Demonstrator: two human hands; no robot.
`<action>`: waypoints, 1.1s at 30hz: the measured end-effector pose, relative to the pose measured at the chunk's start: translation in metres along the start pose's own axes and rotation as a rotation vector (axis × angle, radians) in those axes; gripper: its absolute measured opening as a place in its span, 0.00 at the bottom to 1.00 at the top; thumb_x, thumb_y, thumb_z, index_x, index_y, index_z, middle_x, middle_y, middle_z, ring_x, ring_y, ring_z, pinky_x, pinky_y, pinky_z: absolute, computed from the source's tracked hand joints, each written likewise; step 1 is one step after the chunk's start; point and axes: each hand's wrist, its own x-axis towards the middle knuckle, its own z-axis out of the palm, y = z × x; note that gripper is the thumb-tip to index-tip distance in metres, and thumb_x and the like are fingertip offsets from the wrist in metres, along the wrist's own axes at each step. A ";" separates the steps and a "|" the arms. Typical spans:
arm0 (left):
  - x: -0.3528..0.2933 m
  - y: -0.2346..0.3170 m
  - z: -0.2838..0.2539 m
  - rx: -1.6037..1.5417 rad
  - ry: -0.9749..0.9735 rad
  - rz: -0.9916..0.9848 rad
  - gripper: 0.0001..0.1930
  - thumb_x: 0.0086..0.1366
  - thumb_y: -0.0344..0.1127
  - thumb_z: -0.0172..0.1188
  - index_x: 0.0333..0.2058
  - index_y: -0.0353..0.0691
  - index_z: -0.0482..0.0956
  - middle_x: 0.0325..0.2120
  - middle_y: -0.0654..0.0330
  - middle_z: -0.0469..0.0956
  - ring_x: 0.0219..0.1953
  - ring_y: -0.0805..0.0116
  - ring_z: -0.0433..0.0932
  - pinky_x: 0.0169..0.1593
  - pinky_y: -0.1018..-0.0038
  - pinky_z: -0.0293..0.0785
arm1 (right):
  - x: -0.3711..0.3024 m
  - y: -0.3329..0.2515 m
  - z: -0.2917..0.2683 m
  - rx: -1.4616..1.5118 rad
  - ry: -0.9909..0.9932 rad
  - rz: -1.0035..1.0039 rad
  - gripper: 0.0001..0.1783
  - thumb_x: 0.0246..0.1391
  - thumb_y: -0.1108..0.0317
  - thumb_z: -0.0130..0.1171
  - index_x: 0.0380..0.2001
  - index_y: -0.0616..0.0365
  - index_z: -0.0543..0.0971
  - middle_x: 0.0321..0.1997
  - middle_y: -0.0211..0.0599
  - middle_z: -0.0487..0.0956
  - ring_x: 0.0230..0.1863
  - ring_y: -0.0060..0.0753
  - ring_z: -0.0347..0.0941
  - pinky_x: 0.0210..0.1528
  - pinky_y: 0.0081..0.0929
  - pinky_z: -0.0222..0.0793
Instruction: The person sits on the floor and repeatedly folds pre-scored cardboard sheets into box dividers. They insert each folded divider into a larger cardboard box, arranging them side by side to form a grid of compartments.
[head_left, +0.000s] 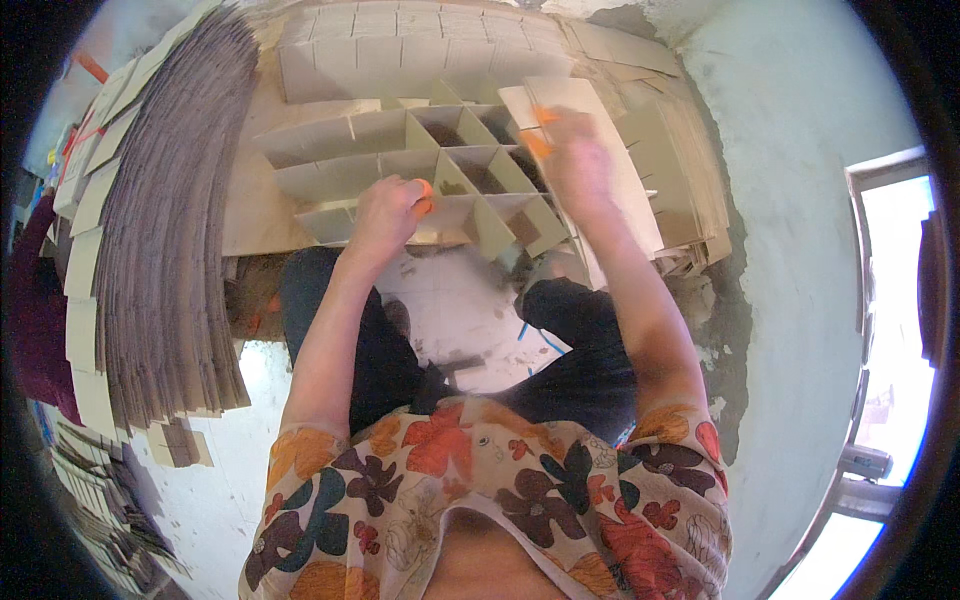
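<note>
A partly interlocked cardboard divider grid (478,168) lies across the work surface in front of me, its long slotted strips fanned out to the left. My left hand (390,215) is closed on the near long cardboard strip (452,215), with an orange cover on a fingertip. My right hand (578,165) is over a pile of flat cardboard strips (625,190) at the grid's right side. Orange covers show on its fingers too. Motion smears this hand, so whether it grips a strip is unclear.
Upright slotted cardboard strips (420,60) stand in a row at the back. A tall stack of cardboard pieces (175,220) rises at the left. More flat cardboard (685,170) lies by the wall (810,200) at right. My knees are under the near edge.
</note>
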 end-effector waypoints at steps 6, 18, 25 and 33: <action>0.001 0.000 0.002 -0.040 0.039 -0.001 0.07 0.49 0.32 0.65 0.29 0.42 0.80 0.22 0.53 0.75 0.28 0.53 0.75 0.32 0.62 0.71 | -0.043 0.132 -0.018 -0.215 -0.133 0.464 0.36 0.39 0.46 0.69 0.46 0.59 0.74 0.37 0.45 0.79 0.45 0.49 0.73 0.45 0.40 0.69; 0.003 0.007 -0.005 -0.009 0.001 -0.042 0.06 0.50 0.30 0.64 0.29 0.42 0.81 0.22 0.52 0.75 0.27 0.53 0.76 0.31 0.64 0.70 | -0.052 0.170 -0.022 0.353 -0.322 0.796 0.21 0.38 0.57 0.72 0.27 0.61 0.76 0.23 0.30 0.74 0.24 0.22 0.70 0.27 0.25 0.66; 0.004 0.004 -0.006 0.012 -0.024 -0.038 0.09 0.48 0.32 0.67 0.31 0.42 0.80 0.24 0.52 0.77 0.28 0.53 0.77 0.32 0.65 0.71 | -0.055 0.159 -0.043 0.802 -0.113 1.010 0.19 0.42 0.58 0.69 0.30 0.63 0.79 0.25 0.33 0.77 0.24 0.25 0.71 0.28 0.26 0.68; -0.012 -0.001 -0.048 0.066 0.032 -0.016 0.20 0.46 0.40 0.71 0.37 0.38 0.79 0.30 0.54 0.79 0.36 0.54 0.77 0.39 0.65 0.72 | -0.017 0.126 -0.109 0.798 0.090 0.791 0.21 0.47 0.64 0.66 0.43 0.63 0.78 0.37 0.37 0.80 0.36 0.24 0.75 0.40 0.25 0.70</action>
